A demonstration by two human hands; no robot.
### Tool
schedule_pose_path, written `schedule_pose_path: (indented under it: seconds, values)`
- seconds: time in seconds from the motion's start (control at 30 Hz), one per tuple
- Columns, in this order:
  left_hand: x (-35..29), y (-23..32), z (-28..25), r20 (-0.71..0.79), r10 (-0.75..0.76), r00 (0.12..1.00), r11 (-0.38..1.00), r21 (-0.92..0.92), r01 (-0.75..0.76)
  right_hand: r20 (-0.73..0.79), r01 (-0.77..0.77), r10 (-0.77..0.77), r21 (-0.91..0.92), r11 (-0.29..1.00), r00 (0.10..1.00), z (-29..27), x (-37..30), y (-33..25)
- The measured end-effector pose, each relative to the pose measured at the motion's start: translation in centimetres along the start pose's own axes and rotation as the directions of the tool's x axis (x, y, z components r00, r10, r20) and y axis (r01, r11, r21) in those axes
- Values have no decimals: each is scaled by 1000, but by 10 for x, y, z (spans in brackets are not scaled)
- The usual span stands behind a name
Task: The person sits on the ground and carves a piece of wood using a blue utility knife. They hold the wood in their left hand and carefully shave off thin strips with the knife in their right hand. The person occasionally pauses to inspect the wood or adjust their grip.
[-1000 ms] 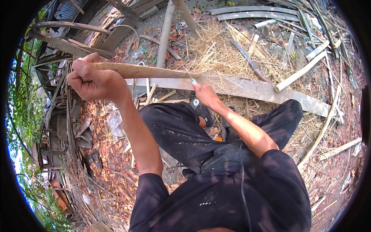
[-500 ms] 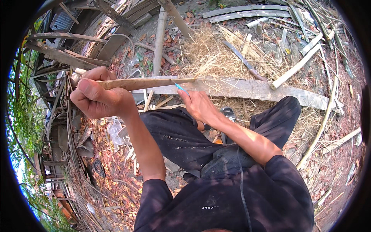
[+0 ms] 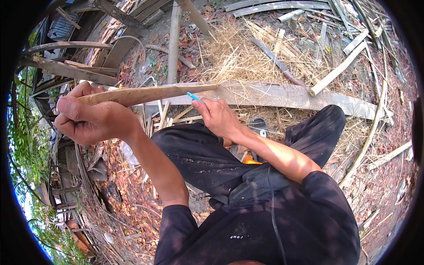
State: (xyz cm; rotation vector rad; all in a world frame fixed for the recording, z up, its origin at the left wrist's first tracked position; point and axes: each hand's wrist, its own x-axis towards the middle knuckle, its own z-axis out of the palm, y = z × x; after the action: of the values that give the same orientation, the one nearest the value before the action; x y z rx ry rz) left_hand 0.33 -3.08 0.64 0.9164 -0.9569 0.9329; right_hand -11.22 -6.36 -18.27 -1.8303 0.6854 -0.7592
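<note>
My left hand (image 3: 99,115), raised at the left, is closed round the wide end of a flat, tapering bamboo strip (image 3: 152,94). The strip runs rightward, and its narrow tip lies over a grey wooden plank (image 3: 260,98). Just below the strip, my right hand (image 3: 222,118) is closed on a slim blue pen-like stick (image 3: 195,98). That stick's upper end stands out past the fingers, a little apart from the strip; its lower part is hidden in the hand. Beyond the plank lies a long-bladed machete (image 3: 270,56) with a wooden handle.
Straw-coloured shavings (image 3: 227,55) heap up behind the plank. A pale bamboo pole (image 3: 338,70) rests at the right, with more slats (image 3: 282,6) farther back. Weathered timber (image 3: 75,70) piles up at the far left. Dry leaves litter the ground.
My left hand has moved left and a little nearer with the bamboo strip. The blue stick, near the strip's edge before, is now lower and farther from it.
</note>
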Motion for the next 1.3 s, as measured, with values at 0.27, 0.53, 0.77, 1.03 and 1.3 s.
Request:
schedule_pose_path:
  seconds: [0.27,0.53,0.77,1.03,1.3]
  values:
    - [10,-15,-5,16,66,998,990,121,-68,33,-454,469,-199,869,883,33,15,130]
    - [8,-15,-12,-27,7,1000,998,62,-5,48,-338,351,-177,925,935,-22,-18,104]
    - [3,0,3,-16,17,1000,987,162,-14,-61,-12,6,-89,996,998,5,11,41]
    - [12,-18,7,-8,-23,1000,976,217,24,36,-324,342,-239,915,939,-7,20,105]
    - [9,-12,10,12,-45,999,979,201,42,5,-314,325,-248,916,946,15,22,92]
